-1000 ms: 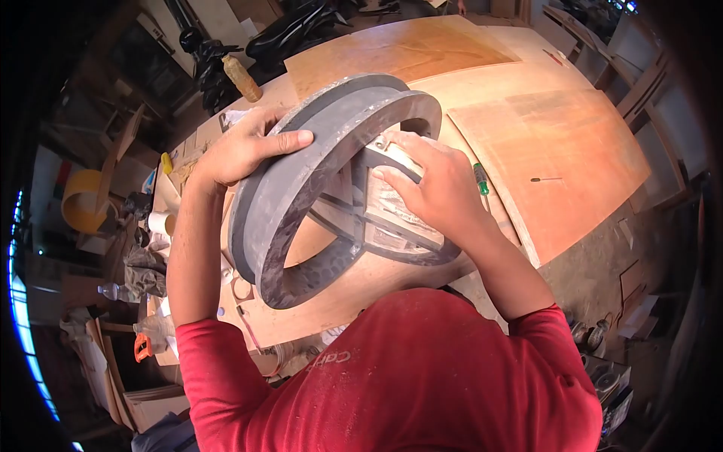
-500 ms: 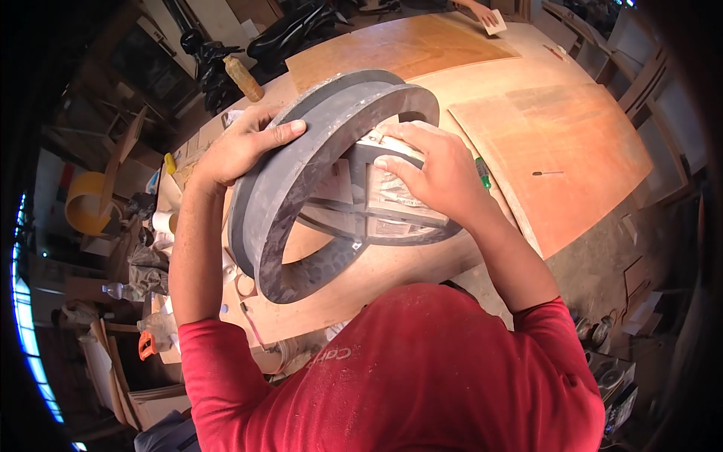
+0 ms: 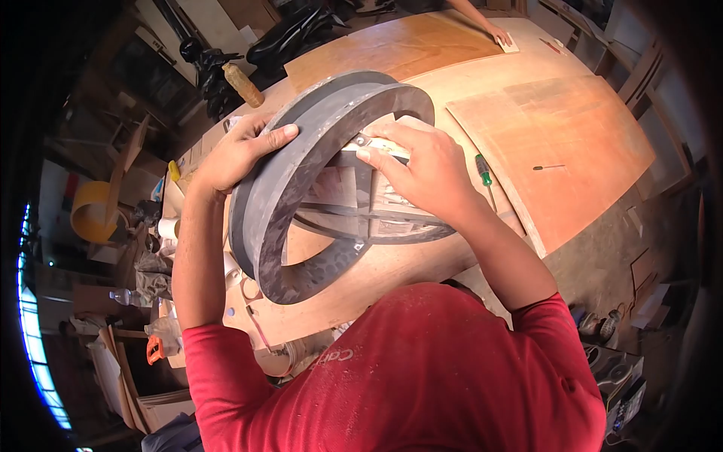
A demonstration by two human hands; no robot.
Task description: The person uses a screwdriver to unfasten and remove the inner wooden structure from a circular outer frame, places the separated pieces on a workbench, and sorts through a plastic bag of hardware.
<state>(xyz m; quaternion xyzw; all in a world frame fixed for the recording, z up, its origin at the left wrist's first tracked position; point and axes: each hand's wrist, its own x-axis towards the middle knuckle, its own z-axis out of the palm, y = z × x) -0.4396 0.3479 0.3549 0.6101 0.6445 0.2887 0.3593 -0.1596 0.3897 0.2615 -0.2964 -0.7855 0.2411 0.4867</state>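
A large dark grey wheel-shaped frame (image 3: 271, 218) stands tilted on the wooden table, with a grooved outer rim and crossing spokes inside. My left hand (image 3: 245, 154) is closed over its upper left rim, the thumb lying in the groove. Inside the ring, near the upper right, is my right hand (image 3: 425, 166). Its thumb and fingers are pinched around a small pale piece with a metallic spot at the end, mostly hidden by the fingers. Printed paper shows behind the spokes under that hand.
Right of the frame lies a green-handled screwdriver (image 3: 483, 169), beside an orange-brown board (image 3: 572, 143) with a small thin tool (image 3: 548, 167) on it. Across the table, another person's hand (image 3: 498, 34) presses a pale block on a second board (image 3: 392, 49). A bottle (image 3: 243, 84) lies at the far left.
My right hand has shifted slightly and turned within the ring, and the frame has tipped a little left. The other person's hand has moved right and down with the block.
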